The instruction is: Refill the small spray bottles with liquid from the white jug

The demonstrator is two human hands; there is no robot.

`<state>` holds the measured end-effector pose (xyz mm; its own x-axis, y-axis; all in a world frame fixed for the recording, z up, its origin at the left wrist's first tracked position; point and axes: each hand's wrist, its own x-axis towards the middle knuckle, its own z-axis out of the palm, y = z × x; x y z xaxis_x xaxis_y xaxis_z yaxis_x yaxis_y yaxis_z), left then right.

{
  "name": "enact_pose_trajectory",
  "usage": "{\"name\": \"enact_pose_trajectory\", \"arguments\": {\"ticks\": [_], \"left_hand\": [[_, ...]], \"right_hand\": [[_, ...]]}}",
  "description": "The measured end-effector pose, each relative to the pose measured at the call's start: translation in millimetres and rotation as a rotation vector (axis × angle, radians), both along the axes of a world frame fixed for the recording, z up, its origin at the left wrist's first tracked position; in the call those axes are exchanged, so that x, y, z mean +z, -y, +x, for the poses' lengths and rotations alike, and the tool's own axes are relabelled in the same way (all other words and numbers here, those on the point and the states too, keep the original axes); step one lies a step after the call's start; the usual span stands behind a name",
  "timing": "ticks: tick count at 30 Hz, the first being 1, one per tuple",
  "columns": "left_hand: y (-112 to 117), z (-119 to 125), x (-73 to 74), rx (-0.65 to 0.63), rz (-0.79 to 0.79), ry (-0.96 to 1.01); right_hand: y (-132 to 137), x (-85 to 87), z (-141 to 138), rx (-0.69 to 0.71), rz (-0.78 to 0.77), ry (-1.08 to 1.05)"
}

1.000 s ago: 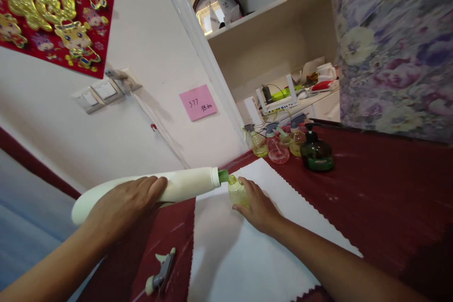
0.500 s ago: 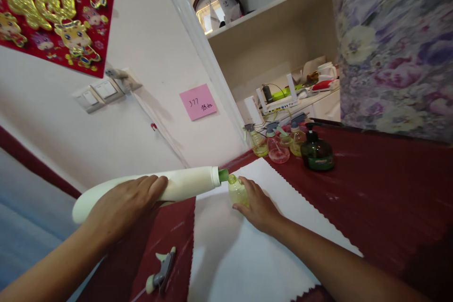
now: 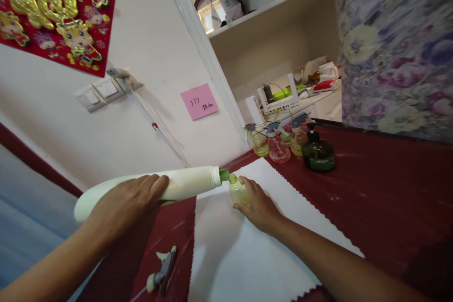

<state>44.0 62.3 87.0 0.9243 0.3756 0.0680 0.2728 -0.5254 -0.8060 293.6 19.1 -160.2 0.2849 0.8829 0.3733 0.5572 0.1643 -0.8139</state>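
My left hand (image 3: 132, 200) is wrapped round a long pale-green plastic bottle (image 3: 191, 184), which is tipped almost level. Its green spout (image 3: 224, 175) points right, just beside the mouth of a small clear yellow bottle (image 3: 239, 192). Whether the spout touches that mouth, I cannot tell, and no stream of liquid is visible. Closed around the yellow bottle from the right is my right hand (image 3: 261, 207). Beneath both lies a white sheet with zigzag edges (image 3: 255, 255). A grey and cream spray-trigger head (image 3: 163, 271) rests on the dark red tabletop below my left hand.
Several spray bottles, one of them pink (image 3: 279, 151), stand at the back near a dark green pump bottle (image 3: 318, 153). Behind them are a white router (image 3: 283, 103) and shelves. A wall with a pink note (image 3: 199, 101) borders the left side; floral fabric (image 3: 396, 56) hangs right.
Almost nothing differs. The whole view has shifted very slightly, while both hands keep the same hold and the two bottles stay in the same position to each other.
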Motion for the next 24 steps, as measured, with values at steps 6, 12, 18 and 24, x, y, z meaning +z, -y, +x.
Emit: {"name": "enact_pose_trajectory", "arguments": {"ticks": [6,12,18,24], "left_hand": [[0.6,1.1,0.2,0.033,0.019,-0.008],[-0.6,0.0,-0.3,0.064,0.02,-0.007],[-3.2,0.3,2.2,0.045,-0.031,-0.021],[-2.0,-1.0,2.4,0.044,0.004,-0.028]], "right_hand": [[1.6,1.4,0.5,0.001,-0.011,0.001],[0.0,0.4,0.0,-0.007,-0.012,0.007],[1.3,2.9,0.2,-0.013,-0.016,0.002],[1.5,3.2,-0.5,-0.003,-0.007,-0.004]]}}
